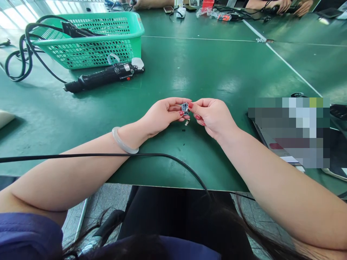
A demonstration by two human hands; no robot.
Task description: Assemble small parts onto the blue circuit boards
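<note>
Between the fingertips of my left hand (165,112) is a small grey square part (184,108) with fine detail on its face, too small to name. My right hand (210,113) meets it from the other side, thumb and forefinger pinched at the part's right edge. Whatever that pinch holds is too small to make out. Just below the fingers shows a tiny shiny metal piece (187,122). Nearer the table's front edge, a little black piece (183,130) lies on the green table (168,169).
A black electric screwdriver (104,76) lies before a green mesh basket (89,41) with cables. One black cable (81,155) crosses over my left forearm. A blurred-out area (290,131) covers things at right. Another person's hands (290,7) work at the far edge.
</note>
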